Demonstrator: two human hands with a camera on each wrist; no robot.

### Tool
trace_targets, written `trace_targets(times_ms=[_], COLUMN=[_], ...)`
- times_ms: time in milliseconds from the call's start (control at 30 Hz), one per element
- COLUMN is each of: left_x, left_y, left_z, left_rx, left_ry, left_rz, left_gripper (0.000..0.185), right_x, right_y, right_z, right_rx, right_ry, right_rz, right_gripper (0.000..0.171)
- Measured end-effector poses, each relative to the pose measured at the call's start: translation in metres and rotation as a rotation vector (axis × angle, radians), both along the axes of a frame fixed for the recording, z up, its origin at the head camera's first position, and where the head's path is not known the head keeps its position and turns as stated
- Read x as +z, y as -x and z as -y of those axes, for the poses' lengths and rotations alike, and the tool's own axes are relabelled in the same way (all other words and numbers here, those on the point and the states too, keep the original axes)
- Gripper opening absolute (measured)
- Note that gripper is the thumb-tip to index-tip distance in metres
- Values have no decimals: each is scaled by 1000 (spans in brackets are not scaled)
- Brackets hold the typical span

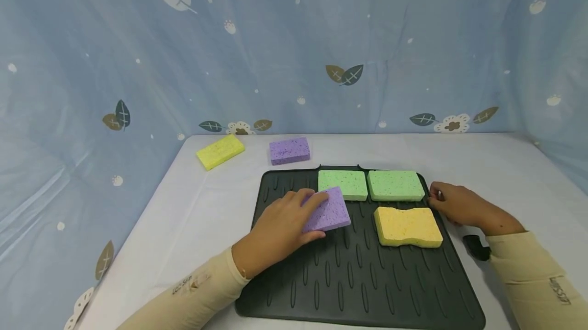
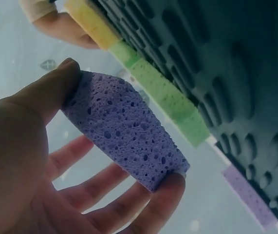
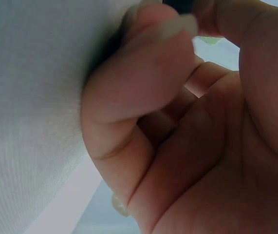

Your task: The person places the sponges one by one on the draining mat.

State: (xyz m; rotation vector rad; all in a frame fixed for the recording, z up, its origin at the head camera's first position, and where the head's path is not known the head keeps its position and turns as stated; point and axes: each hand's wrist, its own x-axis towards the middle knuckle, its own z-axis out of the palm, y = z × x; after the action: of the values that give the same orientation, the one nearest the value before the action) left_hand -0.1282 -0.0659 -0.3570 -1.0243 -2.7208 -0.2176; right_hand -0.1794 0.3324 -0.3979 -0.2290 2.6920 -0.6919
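Observation:
My left hand [image 1: 277, 225] grips a purple sponge [image 1: 329, 212] between thumb and fingers, above the left part of a dark ridged mat [image 1: 328, 286]. In the left wrist view that porous sponge [image 2: 121, 129] is tilted and clear of the mat. My right hand [image 1: 459, 206] is at the mat's right edge, its fingers curled and thumb and fingertips pinching the rim. The right wrist view has these curled fingers [image 3: 124, 92] low against the white surface. Two green sponges [image 1: 342, 184] [image 1: 396, 185] lie along the mat's far edge, with a wavy-sided yellow-orange sponge [image 1: 409, 227] in front of them.
On the white table [image 1: 184, 228], beyond the mat, lie a bright yellow sponge [image 1: 220, 152] at far left and another purple sponge [image 1: 290, 151]. A blue leaf-patterned curtain [image 1: 294, 44] hangs behind. A small black object [image 1: 476, 247] sits beside my right wrist.

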Motion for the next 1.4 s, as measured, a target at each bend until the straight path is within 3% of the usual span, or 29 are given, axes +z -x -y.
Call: trace_targets(times_ms=[600,800,1133,1400], left_x=[-20,-20,-13,-14], left_y=[-3,-3,-6,-4], left_z=[-6,-4,4,3], left_rx=[-34,-46,-39,-88], left_ry=[120,113,217,156], left_rz=[79,90,121,84], left_gripper=[58,55,60,60], right_x=[1,1,-1,-3], right_y=[5,4,5,3], right_z=[-1,-1,-1,-3], right_rx=[13,2,9,7], right_ry=[-17,1,-14,-9], right_rz=[5,36,9,4], right_gripper=[15,15,15,15])
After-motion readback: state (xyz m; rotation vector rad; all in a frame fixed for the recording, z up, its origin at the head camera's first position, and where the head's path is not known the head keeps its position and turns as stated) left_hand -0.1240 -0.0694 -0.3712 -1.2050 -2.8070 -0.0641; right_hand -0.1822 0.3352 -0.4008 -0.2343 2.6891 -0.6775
